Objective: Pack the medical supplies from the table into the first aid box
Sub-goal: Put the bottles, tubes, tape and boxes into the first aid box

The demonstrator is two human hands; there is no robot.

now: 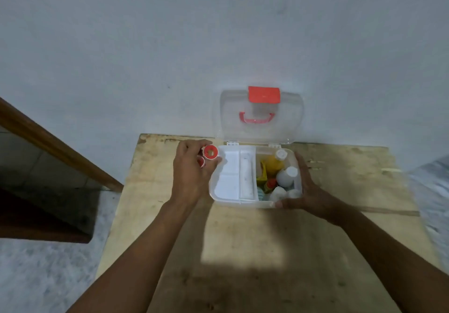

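Head view only. Left hand, left of centre frame, pinches two small red-capped rolls, likely tape, just beside the left wall of the first aid box. Right hand cups the box's right side, thumb on the front rim, steadying it.

Judgement: next, lower the rolls flat into the white tray in the left half; its compartments look empty. Keep the right hand braced, since the box looks light and could slide on the table.

Box is smooth white plastic with rounded corners; clear lid stands open, red latch on top. White bottles and a yellow one fill the right half. Tabletop is rough, stained plywood.
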